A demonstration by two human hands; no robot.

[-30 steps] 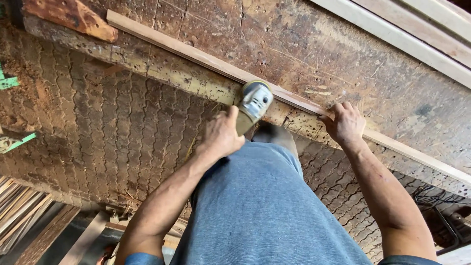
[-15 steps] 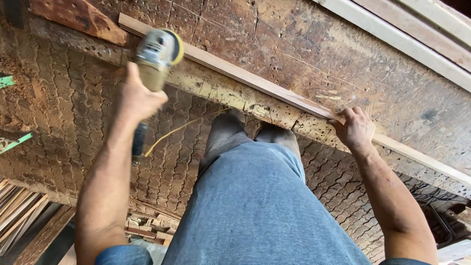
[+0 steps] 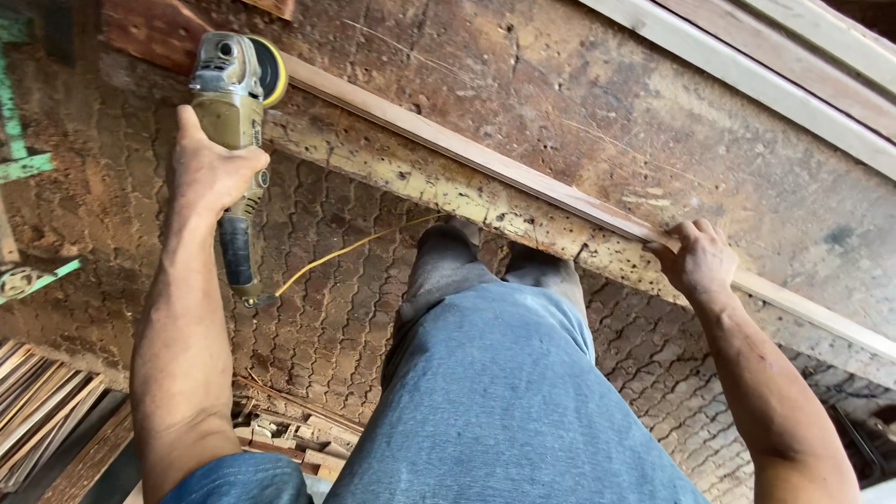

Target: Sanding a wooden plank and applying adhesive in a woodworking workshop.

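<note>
My left hand (image 3: 207, 168) grips the body of an angle grinder (image 3: 235, 89). Its yellow-edged disc sits against the left end of a long thin wooden strip (image 3: 485, 166). The strip lies along the front edge of a worn, pitted workbench (image 3: 579, 103). A yellow cord (image 3: 345, 250) trails from the grinder's handle toward my legs. My right hand (image 3: 698, 259) presses down on the strip further right, fingers curled over its edge. My legs in grey trousers stand against the bench.
Pale wooden boards (image 3: 803, 65) lie across the back right of the bench. The floor is dusty interlocking pavers (image 3: 327, 308). Stacked wood strips (image 3: 42, 411) and offcuts (image 3: 280, 439) lie at the lower left. Green metal parts (image 3: 23, 168) sit at the left edge.
My left hand has run the grinder leftward along the strip, from near my right hand to the strip's left end. My right hand has stayed pressing the strip.
</note>
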